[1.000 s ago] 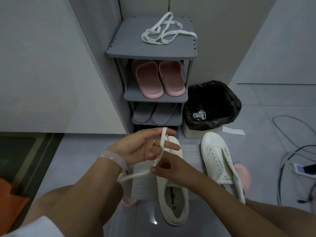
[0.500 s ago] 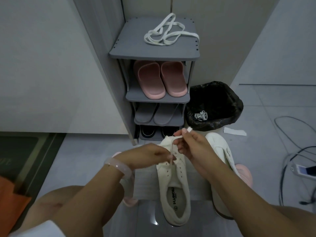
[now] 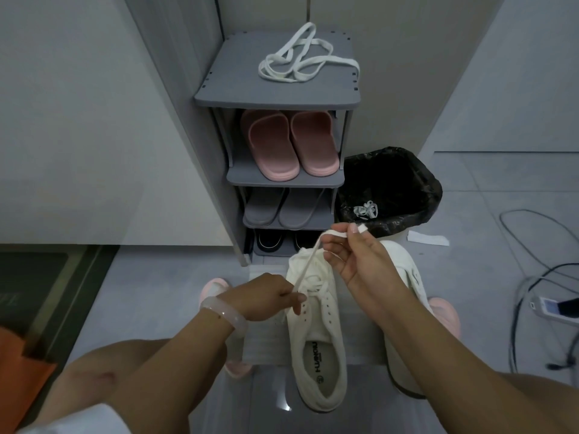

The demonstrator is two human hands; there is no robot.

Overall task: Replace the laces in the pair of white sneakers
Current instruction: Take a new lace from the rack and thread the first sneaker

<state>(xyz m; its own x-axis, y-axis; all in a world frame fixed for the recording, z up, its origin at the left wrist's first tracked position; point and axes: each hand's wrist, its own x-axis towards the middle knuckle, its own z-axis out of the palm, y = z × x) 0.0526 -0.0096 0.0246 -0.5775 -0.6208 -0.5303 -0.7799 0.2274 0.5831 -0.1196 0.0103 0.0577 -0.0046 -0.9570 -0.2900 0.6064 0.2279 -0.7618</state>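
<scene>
Head view is showing the right hand (image 3: 357,261) pinching the tip of a flat white lace (image 3: 308,264) and lifting it above the toe of the near white sneaker (image 3: 316,333), which is lying on the floor (image 3: 156,292). The left hand (image 3: 266,297) is pinching the same lace low down, beside the eyelets. The second sneaker (image 3: 404,264) is lying just to the right, mostly hidden by the right forearm. If the right hand is pulling too hard, the lace is likely slipping from the left pinch, leaving uneven ends, or twisting flat-side over as it is running through. A spare lace (image 3: 305,62) is waiting on top of the grey shoe rack (image 3: 275,95), above pink slippers (image 3: 288,145). A black-lined bin (image 3: 391,186) with an old lace inside is standing behind the hands, and cables (image 3: 532,277) are trailing to the right, well apart.
</scene>
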